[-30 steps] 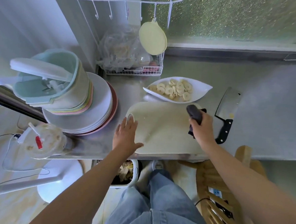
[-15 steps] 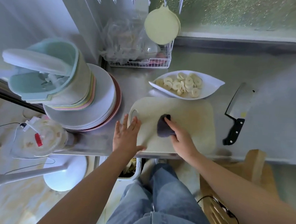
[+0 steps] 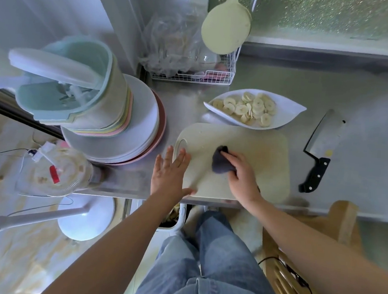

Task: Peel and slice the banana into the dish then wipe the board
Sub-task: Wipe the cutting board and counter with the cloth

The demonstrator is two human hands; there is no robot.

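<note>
A cream cutting board lies at the counter's front edge. My right hand presses a dark grey cloth onto the board's middle. My left hand lies flat with fingers spread on the board's left end, beside its handle hole. Behind the board stands a white leaf-shaped dish holding banana slices. A cleaver with a black handle rests on the counter to the right of the board.
A stack of plates topped by pastel tubs stands left of the board. A wire basket and a hanging round board are at the back. A wooden chair and a bin sit below the counter edge.
My right hand swept the cloth from the board's right end to its middle. The left hand stayed flat on the board's left end.
</note>
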